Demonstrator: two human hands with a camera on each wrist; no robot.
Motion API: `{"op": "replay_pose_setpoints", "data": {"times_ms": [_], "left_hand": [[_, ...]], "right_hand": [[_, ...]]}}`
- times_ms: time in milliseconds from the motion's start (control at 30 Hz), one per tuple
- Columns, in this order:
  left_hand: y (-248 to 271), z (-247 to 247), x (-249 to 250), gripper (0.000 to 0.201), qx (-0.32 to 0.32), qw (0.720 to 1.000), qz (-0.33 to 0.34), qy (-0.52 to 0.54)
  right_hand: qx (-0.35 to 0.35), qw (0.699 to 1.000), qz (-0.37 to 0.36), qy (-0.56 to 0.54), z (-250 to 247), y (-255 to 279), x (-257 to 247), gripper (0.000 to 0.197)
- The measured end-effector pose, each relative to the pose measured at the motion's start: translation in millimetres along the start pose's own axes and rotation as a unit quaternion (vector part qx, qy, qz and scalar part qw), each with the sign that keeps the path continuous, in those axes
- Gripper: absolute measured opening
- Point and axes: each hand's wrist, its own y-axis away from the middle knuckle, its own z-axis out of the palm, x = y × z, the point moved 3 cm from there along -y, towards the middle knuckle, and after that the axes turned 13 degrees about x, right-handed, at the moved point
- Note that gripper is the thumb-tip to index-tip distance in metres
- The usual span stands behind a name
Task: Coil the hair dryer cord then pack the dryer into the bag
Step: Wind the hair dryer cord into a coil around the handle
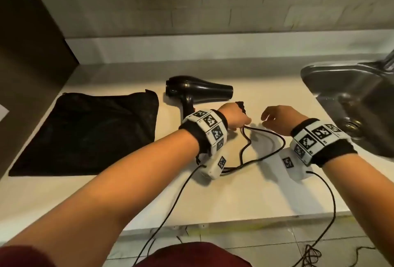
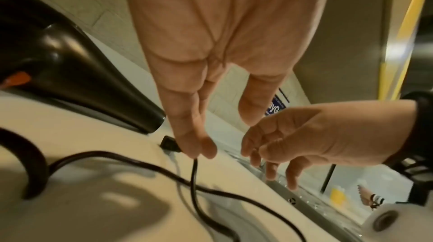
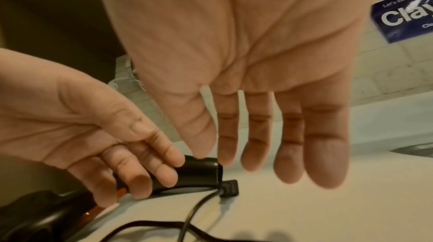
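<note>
Countertop point(image 1: 245, 198); cord point(image 2: 194, 173) between left fingers point(image 2: 187, 135).

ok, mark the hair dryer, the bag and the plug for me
hair dryer point(image 1: 204, 88), head view, middle of the barrel
bag point(image 1: 96, 132), head view, centre of the black cloth
plug point(image 3: 230, 187), right wrist view, black body where the cord enters

Dim warm light, soft blur, edge distortion

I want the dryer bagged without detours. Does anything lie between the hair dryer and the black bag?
Nothing visible does. The hair dryer lies right beside the black bag on the counter, with only bare counter between them. Its cord is still loose, pinched by the left hand.
</note>
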Motion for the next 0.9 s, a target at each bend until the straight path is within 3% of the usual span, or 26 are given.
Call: {"op": "replay_pose_setpoints", "data": {"times_ms": [67,233,333,500,567,733,900], "left_hand": [[-8,7,-4,0.021,-0.003,0.999,-0.042,0.019],[-10,20,-16,0.016,-0.051,0.97,-0.177,0.156],[-10,22,-18,0.019,-0.054,0.966,-0.186,0.174],[-6,27,-11,0.023,-0.076,0.957,-0.168,0.222],[-3,16,-5,0.025,-0.045,0.954,-0.137,0.264],[21,-40,4,0.031,0.067,0.971,0.015,0.229],[45,-61,-8,0.028,0.081,0.984,0.125,0.099]], "right_hand": [[0.0,0.999,0.022,0.035,1,-1,5,0.021],[-0.082,0.981,0.044,0.169,17,4,16,0.033],[-0.101,0.982,0.049,0.15,20,10,13,0.034],[-0.062,0.992,0.035,0.107,20,11,8,0.03],[-0.058,0.993,0.03,0.102,18,7,9,0.03],[0.008,0.993,0.046,0.107,5,0,13,0.029],[0.155,0.986,0.026,-0.053,-18,-3,-2,0.026]]}}
